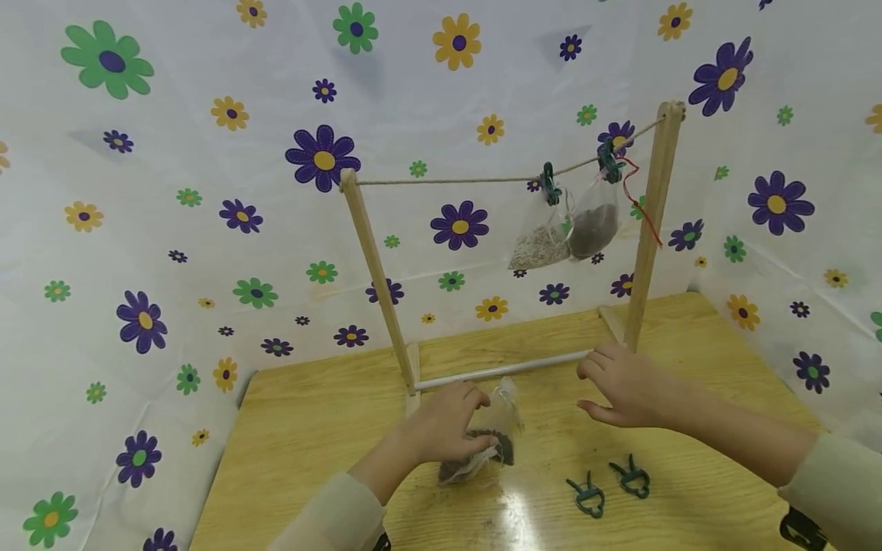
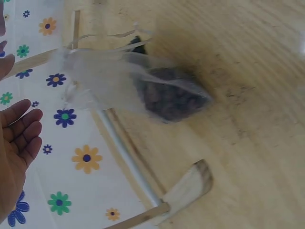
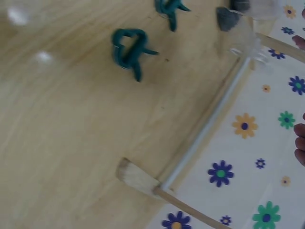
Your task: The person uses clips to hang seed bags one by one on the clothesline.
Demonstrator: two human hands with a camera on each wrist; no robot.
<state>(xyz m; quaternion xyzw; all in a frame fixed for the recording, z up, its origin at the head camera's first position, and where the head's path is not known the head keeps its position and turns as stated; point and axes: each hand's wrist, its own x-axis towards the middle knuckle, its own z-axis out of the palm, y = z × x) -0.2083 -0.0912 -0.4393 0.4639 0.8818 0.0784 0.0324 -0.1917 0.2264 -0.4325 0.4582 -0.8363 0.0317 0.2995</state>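
Observation:
My left hand (image 1: pixel 444 421) hovers above a sheer drawstring bag (image 2: pixel 174 98) of dark lumps that lies on the table. Its fingers are spread and loosely bent, and in the head view they overlap part of the bag. In the left wrist view the bag shows apart from the fingers. My right hand (image 1: pixel 623 386) is held up near the foot of the frame's right post (image 1: pixel 651 229), relaxed, with nothing in it. Two green clips (image 1: pixel 588 495) (image 3: pixel 129 47) lie on the table in front of it.
A wooden frame stands at the table's back, with a cord (image 1: pixel 441 181) strung between its posts and a pale bar (image 1: pixel 510 370) low down. Green clips (image 1: pixel 550 185) hold a bag of pale grains (image 1: pixel 537 249) and a dark-filled bag (image 1: pixel 594 229). A red string (image 1: pixel 637 203) dangles there.

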